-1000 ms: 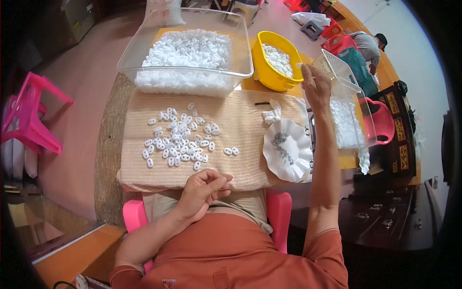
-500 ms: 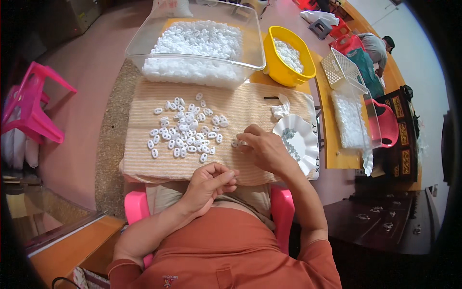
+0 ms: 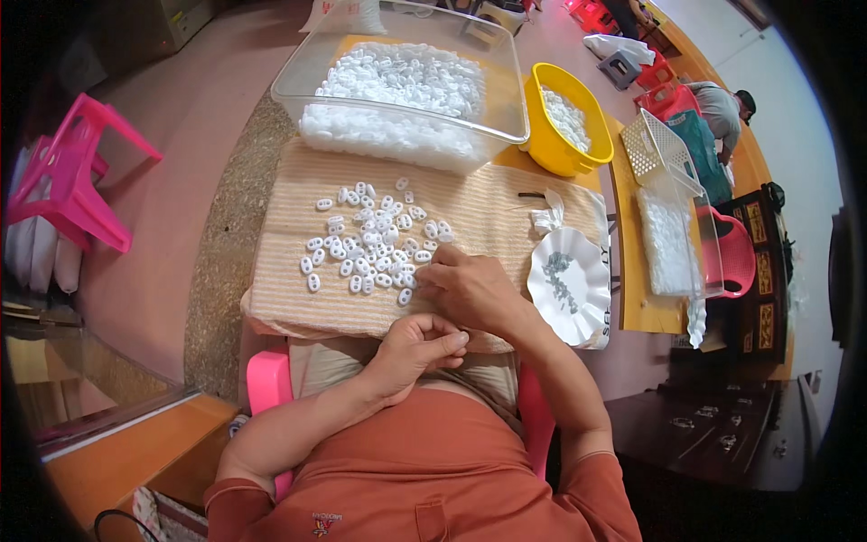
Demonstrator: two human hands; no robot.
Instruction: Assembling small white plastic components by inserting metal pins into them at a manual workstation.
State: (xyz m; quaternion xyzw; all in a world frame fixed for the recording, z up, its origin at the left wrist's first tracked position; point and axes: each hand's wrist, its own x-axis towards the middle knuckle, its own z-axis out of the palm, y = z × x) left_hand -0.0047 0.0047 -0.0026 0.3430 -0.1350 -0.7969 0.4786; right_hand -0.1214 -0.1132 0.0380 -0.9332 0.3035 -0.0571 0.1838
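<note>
Right hand (image 3: 474, 287): although it was at the yellow tub (image 3: 567, 155) a second ago, it's now beside your white pieces (image 3: 370, 239); fingers (image 3: 441, 273) curled, grip hidden.
Left hand (image 3: 423, 354): your fingers pinched together, contents unclear.
White pieces: on striped towel (image 3: 492, 221).

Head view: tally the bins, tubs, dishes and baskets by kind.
Large clear bin and right-hand clear bin: 2
Yellow tub: 1
White fluted dish: 1
White perforated basket: 1
Total: 5
</note>
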